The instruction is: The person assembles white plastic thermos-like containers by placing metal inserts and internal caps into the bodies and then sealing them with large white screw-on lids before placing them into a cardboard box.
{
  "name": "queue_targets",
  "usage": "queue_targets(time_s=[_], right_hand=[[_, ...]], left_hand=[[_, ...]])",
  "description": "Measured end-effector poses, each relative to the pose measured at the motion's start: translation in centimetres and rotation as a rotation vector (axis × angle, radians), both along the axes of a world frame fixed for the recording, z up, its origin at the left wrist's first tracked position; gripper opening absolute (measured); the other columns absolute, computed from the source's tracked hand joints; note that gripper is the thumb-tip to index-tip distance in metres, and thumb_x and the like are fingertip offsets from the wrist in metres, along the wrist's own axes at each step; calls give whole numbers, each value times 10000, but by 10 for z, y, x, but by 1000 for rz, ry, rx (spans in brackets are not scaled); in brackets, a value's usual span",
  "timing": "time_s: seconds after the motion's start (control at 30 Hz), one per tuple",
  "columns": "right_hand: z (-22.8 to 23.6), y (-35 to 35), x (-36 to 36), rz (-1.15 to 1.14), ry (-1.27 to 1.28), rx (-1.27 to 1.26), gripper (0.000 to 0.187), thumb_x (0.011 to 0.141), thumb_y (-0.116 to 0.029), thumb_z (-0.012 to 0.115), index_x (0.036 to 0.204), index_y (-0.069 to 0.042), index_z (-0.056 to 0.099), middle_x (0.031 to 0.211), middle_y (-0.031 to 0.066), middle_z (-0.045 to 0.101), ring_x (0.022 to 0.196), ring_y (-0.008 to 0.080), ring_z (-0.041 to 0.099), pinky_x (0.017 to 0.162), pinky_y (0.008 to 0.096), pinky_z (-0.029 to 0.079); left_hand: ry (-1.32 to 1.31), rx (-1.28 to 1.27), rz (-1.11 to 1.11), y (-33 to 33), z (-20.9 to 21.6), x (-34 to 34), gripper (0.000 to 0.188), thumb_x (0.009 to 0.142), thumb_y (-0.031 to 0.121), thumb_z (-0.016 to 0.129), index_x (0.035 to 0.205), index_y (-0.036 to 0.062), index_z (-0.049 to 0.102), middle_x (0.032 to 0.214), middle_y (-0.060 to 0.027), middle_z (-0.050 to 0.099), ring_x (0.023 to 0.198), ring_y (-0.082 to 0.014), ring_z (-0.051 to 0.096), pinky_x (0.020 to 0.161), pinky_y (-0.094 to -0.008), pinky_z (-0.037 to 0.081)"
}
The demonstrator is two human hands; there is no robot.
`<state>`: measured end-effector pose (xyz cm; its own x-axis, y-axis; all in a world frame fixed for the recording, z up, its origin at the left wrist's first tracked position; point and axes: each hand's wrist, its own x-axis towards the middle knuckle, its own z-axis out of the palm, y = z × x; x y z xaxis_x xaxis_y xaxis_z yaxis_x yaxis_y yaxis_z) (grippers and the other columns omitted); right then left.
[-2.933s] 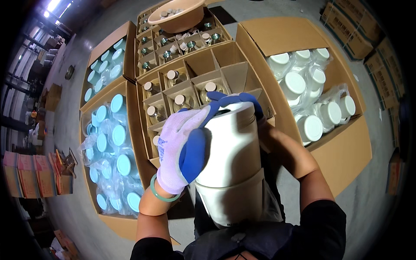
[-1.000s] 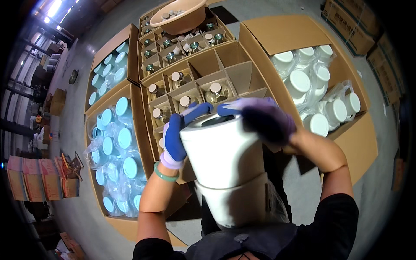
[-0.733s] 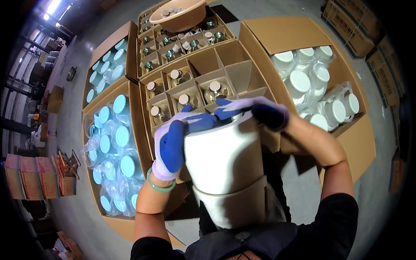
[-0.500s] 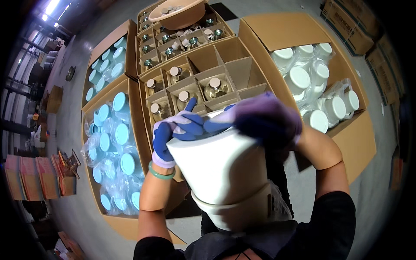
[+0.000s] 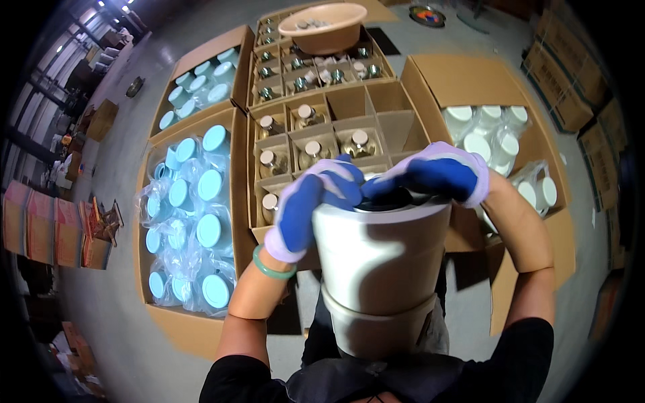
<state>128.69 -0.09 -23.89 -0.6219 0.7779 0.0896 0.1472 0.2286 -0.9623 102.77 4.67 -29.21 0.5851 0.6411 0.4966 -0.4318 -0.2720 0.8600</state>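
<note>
A tall white cylindrical bin (image 5: 379, 248) stands close against my body, stacked on or set into a second cream-coloured tub (image 5: 379, 329). My left hand (image 5: 319, 201), in a lavender and blue glove, bends its fingers over the bin's top at the left. From the right, my right hand (image 5: 447, 176), gloved alike, curls its fingers over the same top. Both sets of fingertips meet near a dark patch (image 5: 393, 199) inside the rim. What they grip there is hidden. Just beyond, a divided carton (image 5: 396, 144) holds several clear glass bottles (image 5: 314, 149) with pale caps.
Left stand cartons of bagged light-blue-lidded containers (image 5: 209, 185). At right, an open carton (image 5: 470, 77) holds white-lidded ones (image 5: 477, 146). A peach basin (image 5: 326, 37) rests on a farther bottle carton. Stacked boxes (image 5: 557, 80) line the far right.
My view has shifted, so the cartons and basin sit differently in the picture. My right hand, blurred before, is now sharp and farther right on the bin's top. Both hands stay at the rim.
</note>
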Motion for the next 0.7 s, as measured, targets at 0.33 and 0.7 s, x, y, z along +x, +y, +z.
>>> queue_targets(time_s=[0.33, 0.7], right_hand=[[108, -37, -37, 91, -832, 11, 390, 862, -388, 698, 1010, -28, 671, 879, 146, 697, 786, 265, 649, 735, 380, 511], [78, -72, -18, -48, -1212, 56, 337, 753, -278, 680, 905, 19, 725, 770, 227, 687, 694, 368, 663, 644, 415, 514]], left_hand=[[273, 723, 269, -73, 71, 8, 90, 849, 102, 529, 809, 27, 560, 823, -147, 571, 839, -354, 541, 786, -393, 448], [440, 815, 502, -162, 97, 32, 225, 778, 84, 565, 995, 28, 590, 972, -178, 542, 920, -388, 520, 824, -448, 417]])
